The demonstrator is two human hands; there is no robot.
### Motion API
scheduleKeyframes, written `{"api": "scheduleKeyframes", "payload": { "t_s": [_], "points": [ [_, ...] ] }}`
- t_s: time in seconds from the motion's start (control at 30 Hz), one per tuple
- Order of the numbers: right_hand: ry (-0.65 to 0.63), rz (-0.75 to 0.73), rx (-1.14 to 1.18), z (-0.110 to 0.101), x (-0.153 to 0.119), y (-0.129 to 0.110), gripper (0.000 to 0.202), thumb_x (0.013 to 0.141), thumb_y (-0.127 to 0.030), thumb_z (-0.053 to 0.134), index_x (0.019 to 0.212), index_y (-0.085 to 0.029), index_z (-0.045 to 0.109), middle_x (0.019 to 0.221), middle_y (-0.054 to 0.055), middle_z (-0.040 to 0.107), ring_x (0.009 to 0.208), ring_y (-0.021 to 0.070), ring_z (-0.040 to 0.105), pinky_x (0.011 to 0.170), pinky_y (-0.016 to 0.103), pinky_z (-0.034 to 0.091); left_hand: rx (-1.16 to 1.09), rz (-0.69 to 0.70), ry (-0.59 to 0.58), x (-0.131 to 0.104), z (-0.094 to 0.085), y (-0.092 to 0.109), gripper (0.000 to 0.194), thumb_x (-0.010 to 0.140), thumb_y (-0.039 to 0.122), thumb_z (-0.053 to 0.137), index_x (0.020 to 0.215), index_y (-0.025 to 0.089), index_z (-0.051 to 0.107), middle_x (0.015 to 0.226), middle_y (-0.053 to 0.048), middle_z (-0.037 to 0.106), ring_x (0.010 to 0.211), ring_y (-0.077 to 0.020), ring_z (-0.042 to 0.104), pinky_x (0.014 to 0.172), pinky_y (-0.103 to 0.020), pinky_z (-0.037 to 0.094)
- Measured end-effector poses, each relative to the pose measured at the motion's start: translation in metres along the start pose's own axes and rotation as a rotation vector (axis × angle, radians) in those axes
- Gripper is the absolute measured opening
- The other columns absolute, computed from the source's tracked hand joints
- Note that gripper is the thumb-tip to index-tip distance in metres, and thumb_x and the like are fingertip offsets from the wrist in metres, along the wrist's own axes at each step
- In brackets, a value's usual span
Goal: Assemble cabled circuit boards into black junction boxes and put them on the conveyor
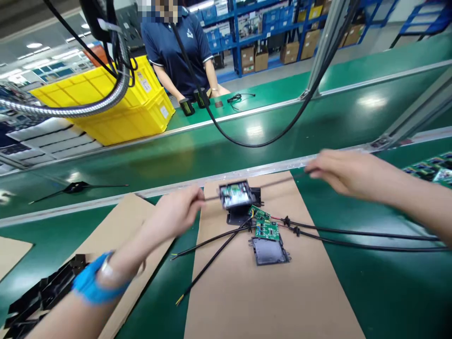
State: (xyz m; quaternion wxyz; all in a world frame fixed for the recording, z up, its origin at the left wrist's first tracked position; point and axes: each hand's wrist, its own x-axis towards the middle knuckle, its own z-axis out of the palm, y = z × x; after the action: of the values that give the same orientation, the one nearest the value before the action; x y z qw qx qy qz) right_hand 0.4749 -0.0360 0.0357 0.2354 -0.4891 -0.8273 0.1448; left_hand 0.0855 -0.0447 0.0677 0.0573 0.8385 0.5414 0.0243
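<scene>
Blurred by motion, my left hand is closed on the short left end of a black cable at a small open box. My right hand pinches the cable that runs out of the box's other side. Between both hands the black box hangs above the cardboard, tilted, with a circuit board showing inside. Just below it lie two green circuit boards with black cables attached. An open black box shell rests on the cardboard sheet beside these boards.
Black plastic parts lie at lower left by another cardboard sheet. A cabled black unit sits on the green conveyor. Across it, a person stands near yellow crates. A black cable droops overhead.
</scene>
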Motion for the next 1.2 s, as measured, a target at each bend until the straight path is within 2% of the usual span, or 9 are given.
{"api": "scheduleKeyframes", "payload": {
  "t_s": [0.13,0.23,0.33,0.43,0.53,0.63,0.83,0.93,1.2],
  "points": [
    [0.052,-0.059,-0.217,0.0,0.094,0.039,0.033,0.094,-0.025,0.039,0.101,-0.011,0.068,0.1,0.005,0.063,0.107,0.0293,0.058,0.084,0.037,0.04,0.049,-0.054,0.071,0.12,0.012,-0.024,0.01,0.091,0.023,0.052,0.094,0.018,0.06,0.088,-0.006,0.068,0.084,-0.0227,0.063,0.072,-0.031,0.044],
    [0.037,-0.041,-0.226,0.016,0.117,0.042,0.028,0.092,-0.021,0.046,0.101,-0.007,0.068,0.102,0.009,0.066,0.114,0.0341,0.054,0.088,0.041,0.04,0.037,-0.047,0.101,0.155,0.032,-0.022,0.021,0.094,0.028,0.054,0.108,0.013,0.06,0.109,-0.01,0.065,0.099,-0.0238,0.061,0.088,-0.041,0.045],
    [-0.041,-0.076,-0.19,0.034,0.091,0.015,0.027,0.092,-0.022,0.048,0.103,-0.007,0.068,0.102,0.01,0.066,0.111,0.0306,0.056,0.089,0.041,0.041,-0.019,0.03,0.115,0.129,0.047,-0.004,0.028,0.094,0.026,0.053,0.118,0.012,0.056,0.122,-0.015,0.059,0.113,-0.0273,0.055,0.098,-0.044,0.04],
    [-0.186,-0.142,-0.097,0.051,0.036,-0.029,0.02,0.093,-0.028,0.054,0.093,-0.016,0.069,0.091,0.005,0.068,0.089,0.0202,0.061,0.081,0.033,0.046,-0.114,0.166,0.068,0.069,0.055,0.024,0.024,0.096,0.037,0.05,0.106,0.019,0.061,0.108,-0.008,0.064,0.104,-0.0222,0.058,0.094,-0.035,0.044],
    [-0.255,-0.061,-0.009,0.067,-0.008,-0.06,0.016,0.09,-0.029,0.059,0.092,-0.015,0.066,0.091,0.009,0.067,0.092,0.0238,0.058,0.079,0.036,0.046,-0.232,0.292,0.063,0.016,0.066,0.05,0.041,0.085,0.052,0.063,0.105,0.017,0.06,0.102,-0.008,0.062,0.097,-0.0248,0.058,0.086,-0.038,0.048],
    [-0.281,0.007,0.101,0.079,-0.02,-0.066,0.019,0.094,-0.017,0.047,0.084,-0.017,0.063,0.084,0.005,0.067,0.086,0.0201,0.059,0.075,0.032,0.045,-0.208,0.334,0.126,-0.009,0.078,0.064,0.032,0.085,0.039,0.066,0.107,0.016,0.058,0.105,-0.01,0.06,0.096,-0.0274,0.056,0.083,-0.043,0.048],
    [0.123,-0.023,0.064,0.077,-0.029,-0.076,0.016,0.095,-0.027,0.05,0.097,-0.017,0.063,0.097,0.009,0.067,0.092,0.0236,0.057,0.083,0.038,0.042,-0.239,0.347,0.319,-0.037,0.078,0.076,0.013,0.093,0.019,0.054,0.106,0.017,0.053,0.101,-0.009,0.061,0.095,-0.0246,0.057,0.082,-0.04,0.05],
    [0.046,-0.025,0.127,0.074,-0.051,-0.098,0.015,0.094,-0.03,0.052,0.091,-0.018,0.061,0.087,0.007,0.063,0.085,0.0222,0.055,0.076,0.035,0.042,-0.284,0.341,0.398,-0.057,0.074,0.085,0.017,0.093,0.018,0.055,0.109,0.018,0.05,0.104,-0.009,0.061,0.101,-0.0244,0.057,0.085,-0.039,0.051],
    [-0.36,0.071,0.433,0.058,-0.068,-0.11,0.018,0.096,-0.016,0.045,0.086,-0.022,0.059,0.085,-0.002,0.062,0.081,0.0141,0.057,0.073,0.026,0.043,-0.651,0.116,-0.026,-0.072,0.07,0.107,0.032,0.088,0.028,0.054,0.118,0.021,0.044,0.083,0.0,0.063,0.056,-0.0133,0.055,0.053,-0.027,0.046]
  ]
}}
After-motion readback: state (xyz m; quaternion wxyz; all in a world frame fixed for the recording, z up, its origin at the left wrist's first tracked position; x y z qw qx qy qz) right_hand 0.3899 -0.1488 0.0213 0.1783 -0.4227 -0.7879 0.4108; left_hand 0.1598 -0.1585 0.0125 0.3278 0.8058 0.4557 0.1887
